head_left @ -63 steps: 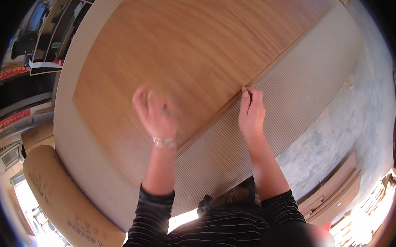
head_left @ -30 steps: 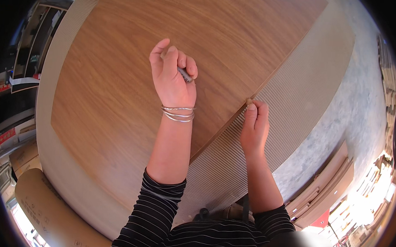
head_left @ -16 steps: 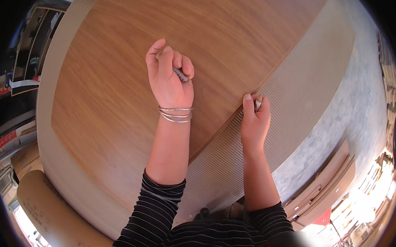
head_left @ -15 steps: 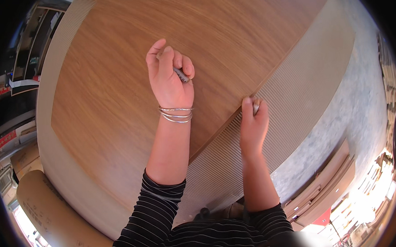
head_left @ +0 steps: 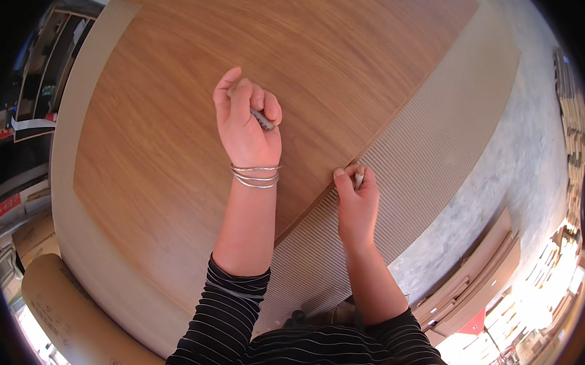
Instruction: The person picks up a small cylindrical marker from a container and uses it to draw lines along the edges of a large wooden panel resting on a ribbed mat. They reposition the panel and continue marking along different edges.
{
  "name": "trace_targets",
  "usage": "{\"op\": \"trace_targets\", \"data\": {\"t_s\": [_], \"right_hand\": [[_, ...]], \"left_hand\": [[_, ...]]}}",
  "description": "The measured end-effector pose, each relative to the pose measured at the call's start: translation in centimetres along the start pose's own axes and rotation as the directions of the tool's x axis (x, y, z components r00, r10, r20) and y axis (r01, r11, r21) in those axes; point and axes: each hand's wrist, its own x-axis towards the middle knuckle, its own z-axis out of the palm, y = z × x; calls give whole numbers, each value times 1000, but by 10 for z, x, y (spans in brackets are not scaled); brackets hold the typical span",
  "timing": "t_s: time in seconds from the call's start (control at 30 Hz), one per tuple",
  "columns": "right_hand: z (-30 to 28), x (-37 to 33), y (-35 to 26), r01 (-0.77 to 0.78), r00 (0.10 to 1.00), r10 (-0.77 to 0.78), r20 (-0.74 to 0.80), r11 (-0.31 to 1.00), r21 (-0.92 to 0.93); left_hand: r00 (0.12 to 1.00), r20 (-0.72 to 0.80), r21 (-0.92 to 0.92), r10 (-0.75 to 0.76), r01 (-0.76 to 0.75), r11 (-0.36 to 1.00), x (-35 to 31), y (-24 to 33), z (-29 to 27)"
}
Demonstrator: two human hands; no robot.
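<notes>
A large wood-grain board (head_left: 197, 132) lies on a sheet of ribbed corrugated cardboard (head_left: 432, 133). Above the board's surface I hold my left hand (head_left: 248, 118), palm up with the fingers curled. In it is a small grey object (head_left: 262, 120) with a dark ridged edge; the fingers cover most of it, so its kind is unclear. My right hand (head_left: 357, 198) is closed at the board's right edge, thumb against that edge. Between its fingers shows the end of a small white object (head_left: 358, 180), the rest hidden.
A brown cardboard roll (head_left: 71, 310) lies at the lower left. Dark shelving (head_left: 42, 74) stands along the left. Several brown panels (head_left: 471, 275) are stacked at the lower right, on the grey floor (head_left: 521, 166). More stacked sheets (head_left: 572, 129) line the far right.
My right hand has slid along the board's edge toward me, down and to the left. My left hand has dropped slightly, still holding the grey object.
</notes>
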Motion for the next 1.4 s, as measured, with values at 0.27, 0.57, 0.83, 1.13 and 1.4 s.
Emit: {"op": "trace_targets", "data": {"t_s": [0.27, 0.57, 0.83, 1.13, 1.4], "right_hand": [[8, -1, -9, -151, 986, 164, -16, 940, 306], [8, -1, -16, -180, 982, 187, -21, 968, 176], [6, 2, -18, -201, 978, 209, -11, 954, 222], [6, 4, -19, -193, 980, 201, -7, 949, 251], [6, 6, -19, -211, 977, 206, 47, 948, 239]], "left_hand": [[1000, 4, -17, 0, 0, 1000, 0, -2, 0], [1000, -14, -38, -5, 4, 999, 0, -1, 0], [1000, -11, -23, 0, -1, 1000, 0, 0, 1], [1000, -22, -12, 3, -3, 1000, -3, 1, 3], [1000, -14, 6, 22, -22, 1000, -2, 2, 1]]}}
